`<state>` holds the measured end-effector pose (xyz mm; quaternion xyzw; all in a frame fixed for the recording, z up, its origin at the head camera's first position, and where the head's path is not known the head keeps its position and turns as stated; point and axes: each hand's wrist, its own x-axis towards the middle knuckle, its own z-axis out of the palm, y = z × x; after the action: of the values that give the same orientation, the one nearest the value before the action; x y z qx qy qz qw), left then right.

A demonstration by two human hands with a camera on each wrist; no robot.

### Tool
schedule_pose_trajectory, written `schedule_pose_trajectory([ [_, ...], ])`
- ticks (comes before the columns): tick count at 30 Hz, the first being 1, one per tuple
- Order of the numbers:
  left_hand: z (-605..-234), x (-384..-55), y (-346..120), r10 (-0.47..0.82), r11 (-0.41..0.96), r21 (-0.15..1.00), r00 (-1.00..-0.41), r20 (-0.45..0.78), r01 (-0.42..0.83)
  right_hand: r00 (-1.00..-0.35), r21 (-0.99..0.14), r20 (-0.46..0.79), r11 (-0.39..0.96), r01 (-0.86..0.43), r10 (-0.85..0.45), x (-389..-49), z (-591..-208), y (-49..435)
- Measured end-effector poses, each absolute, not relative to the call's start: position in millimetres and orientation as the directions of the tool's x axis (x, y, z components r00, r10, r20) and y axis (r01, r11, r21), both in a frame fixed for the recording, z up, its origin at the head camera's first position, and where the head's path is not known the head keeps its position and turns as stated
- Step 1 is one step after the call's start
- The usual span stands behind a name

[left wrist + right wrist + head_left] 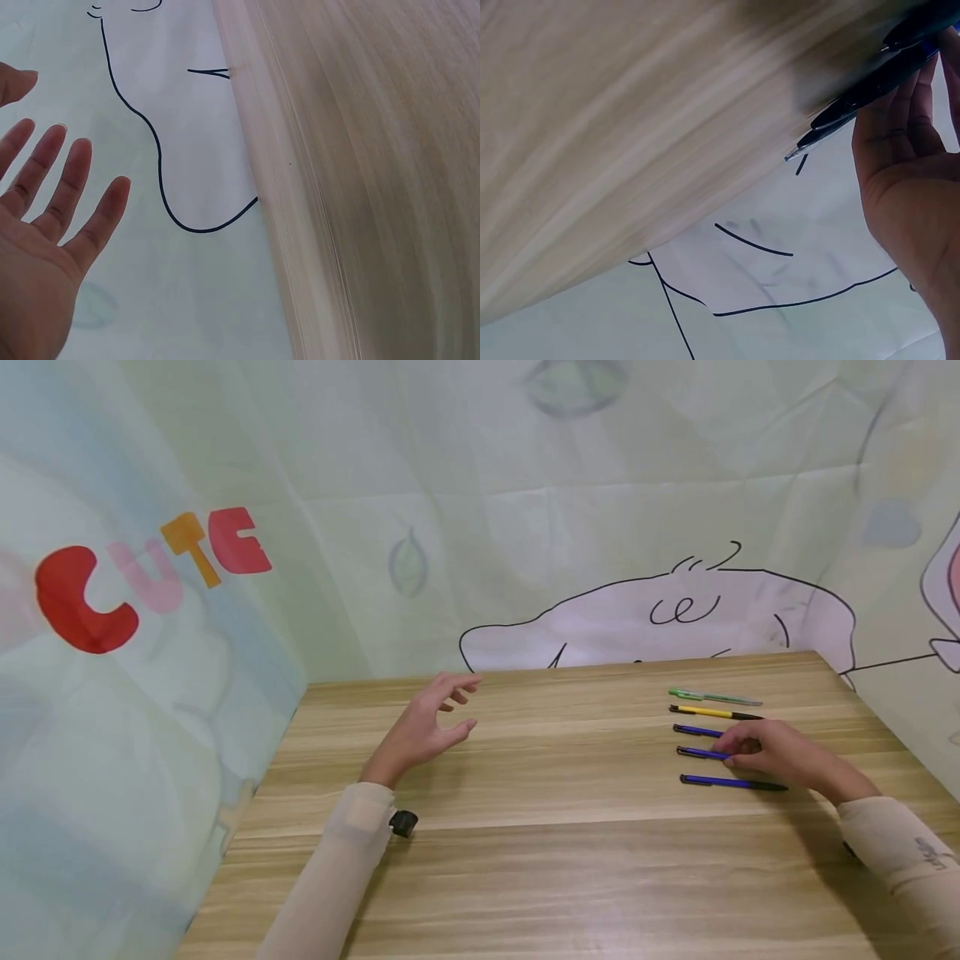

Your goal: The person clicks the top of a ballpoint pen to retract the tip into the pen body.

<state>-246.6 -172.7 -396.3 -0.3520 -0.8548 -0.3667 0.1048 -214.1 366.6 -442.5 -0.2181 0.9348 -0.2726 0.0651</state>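
Note:
Five pens lie in a row at the right of the wooden table [570,860]: a green pen [712,697] farthest back, a yellow pen [708,712], then three blue ones. My right hand [729,753] lies over the right ends of the back blue pen [696,730] and the middle blue pen [699,752], and its thumb and fingertips pinch the middle one. The front blue pen [731,783] lies free just before the hand. The right wrist view shows dark pen tips [870,88] against my right hand [907,172]. My left hand [468,703] hovers open over the table's back left, fingers spread [52,172], holding nothing.
A printed cloth backdrop [525,527] hangs close behind and to both sides of the table, with red and orange letters [150,577] on the left. The table's back edge [255,195] runs near the left hand. A small black camera [402,823] sits at my left wrist.

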Motion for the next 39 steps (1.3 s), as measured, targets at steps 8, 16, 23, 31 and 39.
schedule_pose_trajectory([
  [8,-397.2,-246.9,-172.3,0.528,0.481,0.546,-0.724,0.444,0.686,-0.899,-0.507,0.000,0.775,-0.378,-0.439,-214.8,-442.7,365.2],
  [16,-397.0,-246.9,-171.8,0.528,0.473,0.546,-0.718,0.453,0.692,-0.903,-0.497,0.017,0.780,-0.381,-0.430,-212.7,-441.7,366.9],
  [23,-396.3,-246.1,-171.1,0.528,0.474,0.547,-0.720,0.451,0.690,-0.908,-0.484,0.049,0.785,-0.385,-0.415,-205.1,-434.5,367.4],
  [31,-395.9,-246.6,-171.4,0.528,0.468,0.552,-0.719,0.452,0.690,-0.917,-0.547,0.066,0.754,-0.362,-0.393,-197.3,-431.0,365.4],
  [39,-397.5,-246.9,-170.8,0.528,0.472,0.554,-0.723,0.445,0.686,-0.904,-0.622,0.074,0.689,-0.373,-0.422,-191.0,-430.2,363.2],
])
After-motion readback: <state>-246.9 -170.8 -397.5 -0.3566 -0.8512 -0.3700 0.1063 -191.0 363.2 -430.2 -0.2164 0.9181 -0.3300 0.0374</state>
